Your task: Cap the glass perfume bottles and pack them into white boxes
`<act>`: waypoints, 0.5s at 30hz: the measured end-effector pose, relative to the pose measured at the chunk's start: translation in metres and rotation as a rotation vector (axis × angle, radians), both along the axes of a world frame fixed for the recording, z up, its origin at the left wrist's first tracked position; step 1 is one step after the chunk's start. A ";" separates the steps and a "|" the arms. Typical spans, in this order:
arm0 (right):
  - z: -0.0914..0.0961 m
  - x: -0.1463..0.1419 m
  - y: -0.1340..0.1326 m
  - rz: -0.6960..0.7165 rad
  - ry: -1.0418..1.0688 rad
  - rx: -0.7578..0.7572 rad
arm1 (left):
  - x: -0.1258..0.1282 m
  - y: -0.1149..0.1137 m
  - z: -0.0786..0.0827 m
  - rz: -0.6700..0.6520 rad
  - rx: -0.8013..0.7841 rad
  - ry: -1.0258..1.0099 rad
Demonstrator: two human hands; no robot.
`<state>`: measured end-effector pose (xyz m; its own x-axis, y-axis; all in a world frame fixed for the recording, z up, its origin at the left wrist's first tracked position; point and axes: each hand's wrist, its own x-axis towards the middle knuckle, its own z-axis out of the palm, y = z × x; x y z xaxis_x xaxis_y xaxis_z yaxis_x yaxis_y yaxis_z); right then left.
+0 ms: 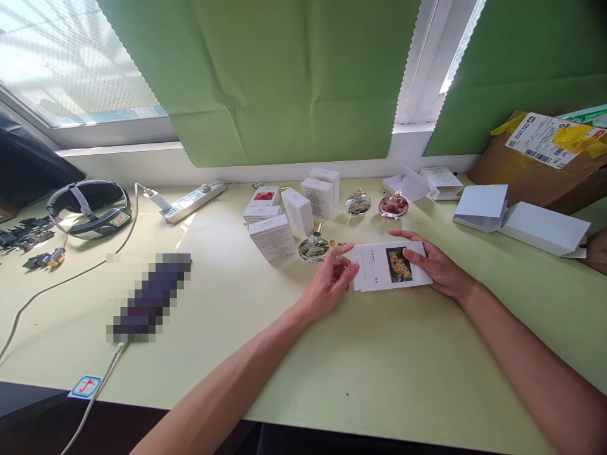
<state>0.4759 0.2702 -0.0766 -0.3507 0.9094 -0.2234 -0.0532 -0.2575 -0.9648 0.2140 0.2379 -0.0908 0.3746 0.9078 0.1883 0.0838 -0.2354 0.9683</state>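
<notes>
A flat white carton (pixel 382 268) with a yellow-flower picture lies low over the pale green table (pixel 332 360), held at both ends. My right hand (pixel 439 265) is closed on its right end, fingers over the top. My left hand (pixel 332 281) pinches its left edge with curled fingers. Just behind the left hand stands a round glass perfume bottle (pixel 313 246) with a gold cap. Two more round bottles, a clear one (pixel 358 202) and a reddish one (pixel 393 205), stand further back.
Several small white boxes (pixel 272 237) cluster at the back centre. Opened white cartons (pixel 481 205) and a brown parcel (pixel 535 158) sit at the right. A power strip (pixel 192 201), a headband device (pixel 90 205) and cables lie at the left, beside a pixelated dark object (pixel 149 297).
</notes>
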 end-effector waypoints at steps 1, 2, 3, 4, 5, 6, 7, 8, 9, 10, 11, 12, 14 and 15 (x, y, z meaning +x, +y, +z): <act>0.000 0.000 0.000 -0.001 -0.001 0.003 | 0.000 0.000 0.000 0.000 0.001 -0.001; 0.000 0.000 0.000 -0.002 -0.004 0.005 | 0.000 0.000 0.000 -0.004 0.002 -0.001; 0.000 0.000 0.000 -0.002 -0.007 0.006 | 0.000 0.000 0.000 -0.010 0.004 0.000; 0.000 0.000 0.000 -0.001 -0.013 0.004 | 0.000 0.000 -0.001 -0.016 0.008 -0.001; 0.001 0.000 0.000 -0.001 -0.018 0.001 | 0.000 0.001 -0.001 -0.023 0.013 -0.001; 0.001 0.000 0.000 0.001 -0.022 -0.002 | 0.000 0.001 -0.002 -0.030 0.019 -0.003; 0.002 0.000 -0.001 0.003 -0.024 -0.002 | 0.000 0.001 -0.002 -0.035 0.025 -0.005; 0.002 0.000 -0.001 0.005 -0.024 0.000 | 0.000 0.001 -0.003 -0.038 0.031 -0.008; 0.003 0.000 -0.001 0.008 -0.022 0.004 | 0.000 0.002 -0.004 -0.040 0.036 -0.008; 0.003 -0.001 -0.001 0.012 -0.020 0.010 | -0.001 0.002 -0.005 -0.044 0.040 -0.007; 0.004 -0.001 -0.002 0.016 -0.020 0.015 | -0.001 0.002 -0.005 -0.048 0.044 -0.005; 0.004 -0.001 -0.002 0.021 -0.020 0.019 | -0.001 0.002 -0.006 -0.051 0.049 -0.004; 0.004 -0.002 -0.002 0.029 -0.022 0.022 | -0.001 0.002 -0.007 -0.062 0.056 -0.005; 0.004 -0.002 -0.003 0.034 -0.024 0.021 | -0.001 0.003 -0.007 -0.068 0.057 -0.006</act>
<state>0.4743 0.2677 -0.0723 -0.3760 0.9019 -0.2125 -0.0220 -0.2380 -0.9710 0.2125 0.2404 -0.0979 0.4339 0.8680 0.2417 0.0598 -0.2954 0.9535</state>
